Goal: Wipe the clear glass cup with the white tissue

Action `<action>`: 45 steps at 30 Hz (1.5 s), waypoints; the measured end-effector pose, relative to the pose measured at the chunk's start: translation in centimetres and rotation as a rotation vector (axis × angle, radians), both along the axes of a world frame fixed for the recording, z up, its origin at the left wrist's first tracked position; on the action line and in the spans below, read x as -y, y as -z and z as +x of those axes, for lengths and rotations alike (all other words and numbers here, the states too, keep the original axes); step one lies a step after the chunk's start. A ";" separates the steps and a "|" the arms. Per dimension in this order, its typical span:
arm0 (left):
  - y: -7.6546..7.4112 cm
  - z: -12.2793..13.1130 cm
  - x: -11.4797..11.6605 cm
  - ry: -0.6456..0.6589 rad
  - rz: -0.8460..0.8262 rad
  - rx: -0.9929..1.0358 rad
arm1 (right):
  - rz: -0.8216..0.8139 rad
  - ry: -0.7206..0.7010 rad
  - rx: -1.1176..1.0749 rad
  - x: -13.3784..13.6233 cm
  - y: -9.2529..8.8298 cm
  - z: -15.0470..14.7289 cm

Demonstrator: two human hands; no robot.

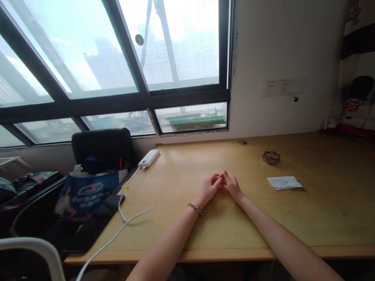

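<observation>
Left hand (210, 188), right hand (232, 187) curled, fingertips meeting (cannot tell whether anything's held); folded tissue (284, 182) to right; left forearm (175, 239) might snag white cable (126, 221), dragging power bank (149, 158) off desk (331, 207)

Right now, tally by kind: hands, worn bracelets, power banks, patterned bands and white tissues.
Left hand and right hand: 2
Braided bracelet: 1
White power bank: 1
Patterned band: 1
White tissue: 1
Total: 6

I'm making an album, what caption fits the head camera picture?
Left hand and right hand meet at a yellowish table, near a white paper and a patterned band.
</observation>
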State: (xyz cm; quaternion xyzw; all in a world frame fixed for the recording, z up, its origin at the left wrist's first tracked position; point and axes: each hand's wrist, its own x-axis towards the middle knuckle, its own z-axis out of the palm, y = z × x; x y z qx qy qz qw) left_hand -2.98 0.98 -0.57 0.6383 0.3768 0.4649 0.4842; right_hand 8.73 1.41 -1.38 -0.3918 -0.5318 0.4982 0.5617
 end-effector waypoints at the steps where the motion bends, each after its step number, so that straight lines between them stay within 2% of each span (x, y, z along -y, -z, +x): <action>1: 0.1 0.1 0.0 -0.006 0.022 -0.021 | -0.037 -0.029 -0.059 0.0 0.0 0.2; 7: -0.2 0.2 -0.2 -0.035 0.047 -0.073 | -0.119 -0.095 -0.207 0.1 -0.3 -0.1; 15: -0.3 0.2 -0.2 -0.032 0.051 -0.088 | -0.130 -0.139 -0.212 0.1 0.0 -0.4; 29: 0.5 0.2 -0.6 -0.027 0.059 -0.058 | -0.116 -0.144 -0.217 0.7 -0.9 -0.5; 37: 1.7 0.4 -2.0 0.025 -0.094 0.061 | -0.093 -0.142 -0.187 0.6 -0.4 -0.7; 45: 2.0 0.5 -2.3 0.050 -0.130 0.092 | -0.084 -0.129 -0.174 0.6 -0.5 -0.7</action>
